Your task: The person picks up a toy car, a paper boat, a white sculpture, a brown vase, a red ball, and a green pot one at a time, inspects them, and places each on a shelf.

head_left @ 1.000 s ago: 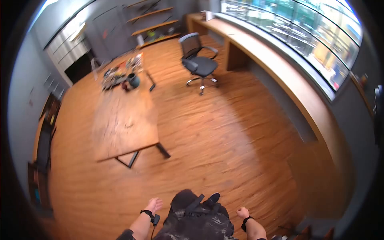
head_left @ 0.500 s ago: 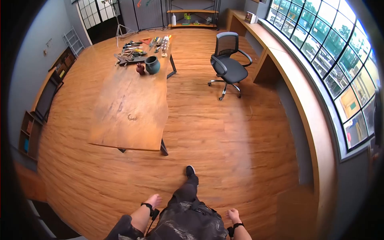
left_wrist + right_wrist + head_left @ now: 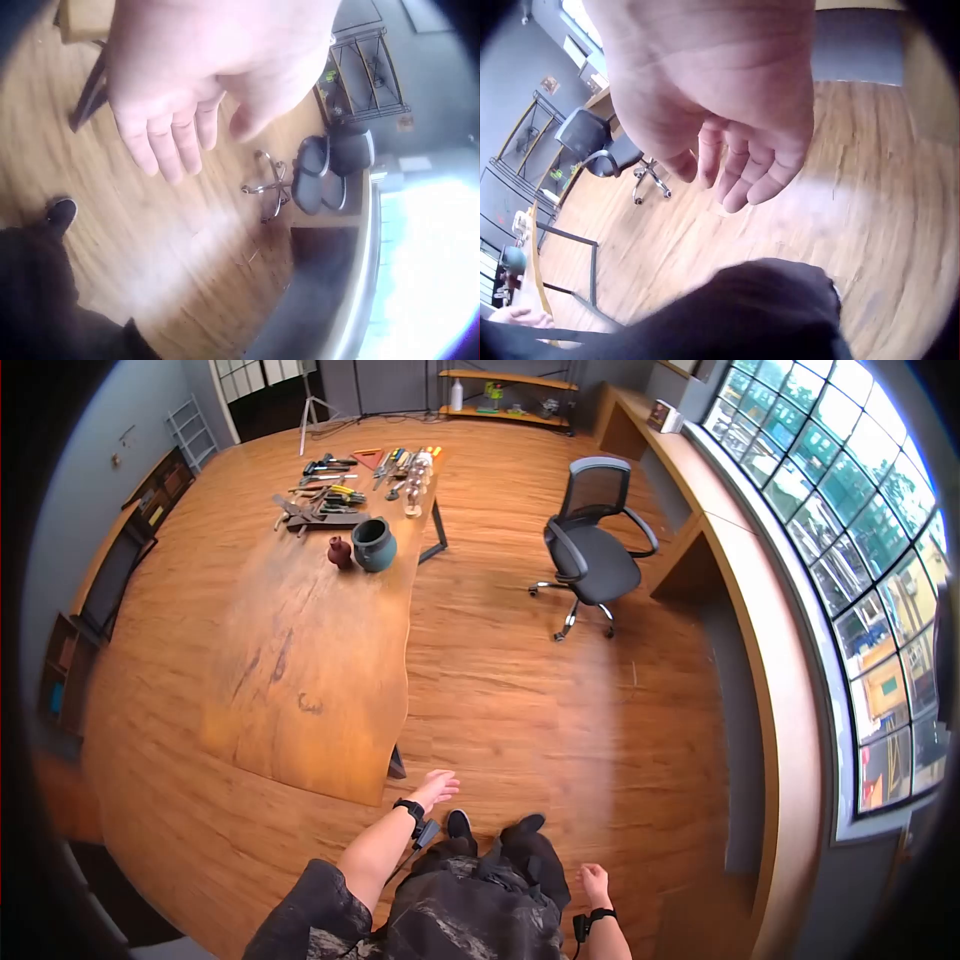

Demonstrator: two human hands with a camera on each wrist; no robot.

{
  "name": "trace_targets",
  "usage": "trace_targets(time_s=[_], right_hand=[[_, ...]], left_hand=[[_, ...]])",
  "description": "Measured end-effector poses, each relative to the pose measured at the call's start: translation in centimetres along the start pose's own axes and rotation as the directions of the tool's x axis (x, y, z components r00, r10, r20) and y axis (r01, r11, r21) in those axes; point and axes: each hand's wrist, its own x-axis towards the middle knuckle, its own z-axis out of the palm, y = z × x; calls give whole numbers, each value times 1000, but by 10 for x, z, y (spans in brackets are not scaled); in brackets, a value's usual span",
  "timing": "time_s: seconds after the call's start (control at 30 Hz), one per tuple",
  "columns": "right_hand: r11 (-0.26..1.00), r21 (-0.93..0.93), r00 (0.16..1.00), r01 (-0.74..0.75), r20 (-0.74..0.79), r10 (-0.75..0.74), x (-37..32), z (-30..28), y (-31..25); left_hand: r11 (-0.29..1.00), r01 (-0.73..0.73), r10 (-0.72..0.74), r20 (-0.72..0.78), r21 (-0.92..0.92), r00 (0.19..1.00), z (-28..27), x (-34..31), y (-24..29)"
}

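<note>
My left hand [image 3: 436, 790] hangs in the air by the near right corner of the wooden table [image 3: 300, 660], its fingers loosely extended and nothing in them. In the left wrist view the fingers [image 3: 169, 146] are relaxed over the floor. Beside my right leg is my right hand [image 3: 594, 882], also holding nothing; its fingers [image 3: 742, 169] curl loosely in the right wrist view. On the table stand a dark teal pot [image 3: 375, 548] and a small reddish-brown vase [image 3: 340, 552]. Behind them lie a hand plane [image 3: 315, 518] and several hand tools [image 3: 330, 470], out of reach of both hands.
A black office chair [image 3: 595, 550] stands on the floor right of the table. Along the window runs a long wooden counter [image 3: 765, 620]. At the back are a shelf [image 3: 510, 415], a tripod [image 3: 310, 410] and a ladder [image 3: 190, 435]. Low shelves [image 3: 100, 590] line the left wall.
The person has walked forward, so the table, pot and chair appear nearer. My left hand has moved forward and rightward in view, up to the table's near corner. Both hands stay without anything in them.
</note>
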Motion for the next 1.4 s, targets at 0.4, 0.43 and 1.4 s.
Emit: trace_targets(time_s=[0.4,0.43,1.4], right_hand=[[962,-140,939,-236,222,262,227,16,-99],[956,-230,943,-181,235,235,256,16,-131],[292,-345,402,892,901,-164,449,475,-795]], left_hand=[[938,266,-342,-462,-223,818,-47,16,55],[938,231,-332,-471,-261,818,-41,15,75],[250,-502,51,-507,-828,860,-159,226,404]])
